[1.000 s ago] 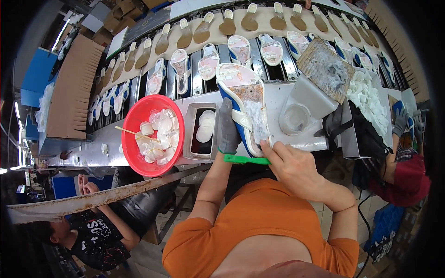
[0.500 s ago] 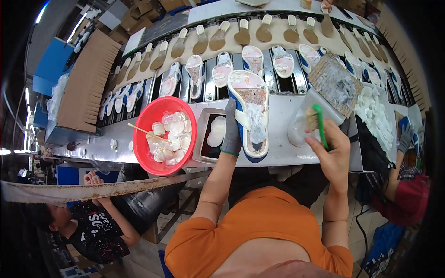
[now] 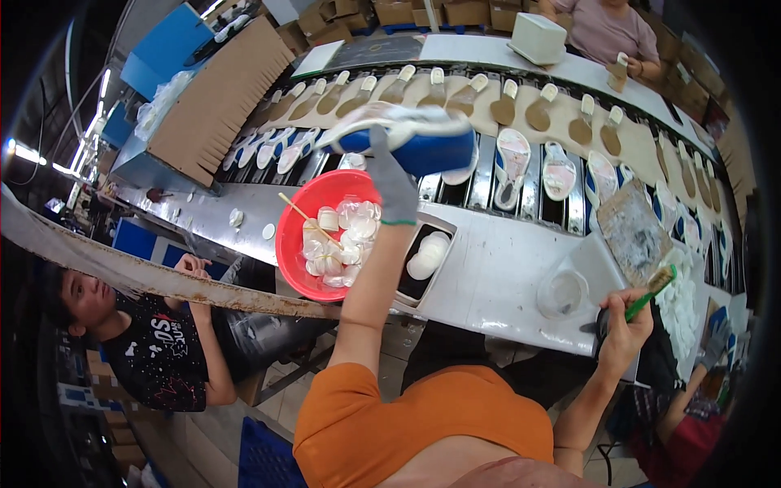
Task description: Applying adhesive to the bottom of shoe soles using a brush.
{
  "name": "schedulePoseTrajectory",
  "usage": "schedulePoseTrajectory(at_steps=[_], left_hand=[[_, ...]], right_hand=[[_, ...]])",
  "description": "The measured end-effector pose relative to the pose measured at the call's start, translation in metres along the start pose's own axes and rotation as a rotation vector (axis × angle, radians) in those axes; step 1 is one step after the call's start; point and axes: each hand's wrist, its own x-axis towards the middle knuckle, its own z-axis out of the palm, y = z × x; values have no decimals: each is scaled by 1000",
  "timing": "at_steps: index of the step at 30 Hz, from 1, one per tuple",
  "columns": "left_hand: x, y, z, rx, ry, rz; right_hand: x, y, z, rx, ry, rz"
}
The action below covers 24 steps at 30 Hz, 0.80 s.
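My left hand (image 3: 395,189), in a grey glove with a green cuff, is closed on a white sandal with a thick blue sole (image 3: 431,148). It holds the sandal up on its side over the near edge of the conveyor, blurred by motion. At the lower right, my bare right hand (image 3: 625,335) grips a green-handled brush (image 3: 651,294), its bristle end pointing up and away. A clear round tub (image 3: 563,294) stands just left of the brush. Below the sandal, a red basin (image 3: 286,259) holds pale round pads and a thin stick. Beside it, a white tray (image 3: 447,237) holds white discs.
Slatted conveyor rows carry sandals (image 3: 560,172) and tan insoles (image 3: 539,110). A residue-covered board (image 3: 634,232) leans at the right, near crumpled white material (image 3: 679,301). A rusty bar (image 3: 163,281) crosses the left. Co-workers are at left, far side and right.
My left hand has lifted the sandal off the bench and carried it left and away over the conveyor, tipping it sideways. My right hand has drawn the brush right and nearer. The view has turned.
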Motion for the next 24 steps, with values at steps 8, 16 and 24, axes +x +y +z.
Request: schedulePoseTrajectory(at_steps=[8,16,24], left_hand=[[147,48,-51,217,574,115],[248,-3,-158,584,884,300],[272,-96,-196,2149,-25,-48]], right_hand=[[16,38,9,216,23,37],[22,38,11,159,91,69],[29,34,14,118,112,86]])
